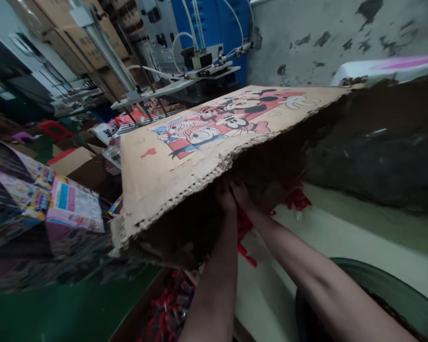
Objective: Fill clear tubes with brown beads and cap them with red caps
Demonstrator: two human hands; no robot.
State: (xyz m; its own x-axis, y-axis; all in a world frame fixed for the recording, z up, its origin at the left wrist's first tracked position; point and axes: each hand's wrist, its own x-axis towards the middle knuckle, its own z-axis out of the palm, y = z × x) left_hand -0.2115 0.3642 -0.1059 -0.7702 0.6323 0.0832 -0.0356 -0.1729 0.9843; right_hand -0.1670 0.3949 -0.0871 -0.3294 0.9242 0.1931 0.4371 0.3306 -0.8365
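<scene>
A tan corrugated cardboard sheet (185, 156) is seen printed with cartoon mouse and duck figures in red, black, white and blue. Bright red plastic pieces (297, 199) are noted below it, and a green surface (57, 308) is recorded at lower left. A grey wall (317, 42) is marked by irregular dark blotches, with pink streaks on white beside it.

Workshop room, as recorded: one plaster wall (317, 38) with blotched, flaking paint; brown cardboard cartons (82, 38) stacked high behind; a blue cabinet (221, 33) stood against the wall; pale green floor (267, 304).
</scene>
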